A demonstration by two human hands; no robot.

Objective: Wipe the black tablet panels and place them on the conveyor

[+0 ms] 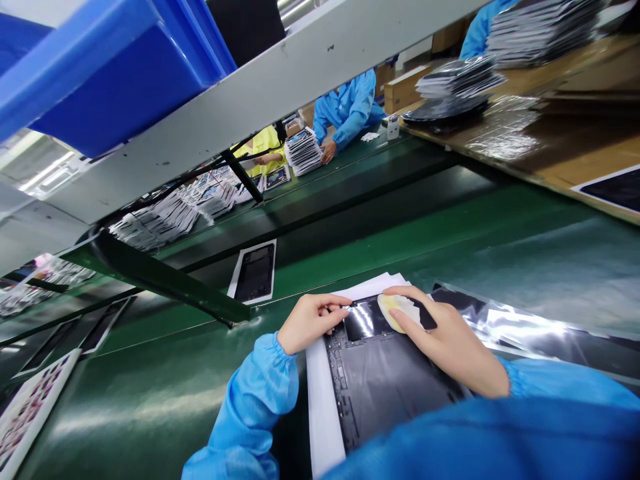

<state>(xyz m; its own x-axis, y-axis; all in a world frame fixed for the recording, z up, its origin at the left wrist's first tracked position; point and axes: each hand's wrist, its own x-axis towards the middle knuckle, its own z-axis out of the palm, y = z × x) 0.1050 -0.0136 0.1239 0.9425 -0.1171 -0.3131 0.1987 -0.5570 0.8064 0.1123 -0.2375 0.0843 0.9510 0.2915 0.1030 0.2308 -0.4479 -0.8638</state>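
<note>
A flat black device panel (395, 380) with small parts along its edge lies on white sheets (323, 407) in front of me. Across its far end sits a glossy black film (367, 319). My left hand (315, 320) is closed in a pinch at the far left corner of the panel. Whether something is between those fingertips cannot be seen. In my right hand (445, 340) is a pale yellowish-white pad (399, 312), pressed against the film's right part. My blue sleeve covers the near right part of the panel.
Glossy black sheets (500, 327) lie to the right. Another black panel on white (255, 272) rests on the green belt (390, 243). A slanted green bracket (165, 280) carries a grey shelf with a blue bin (135, 80). Co-workers (350, 107) handle stacked panels opposite.
</note>
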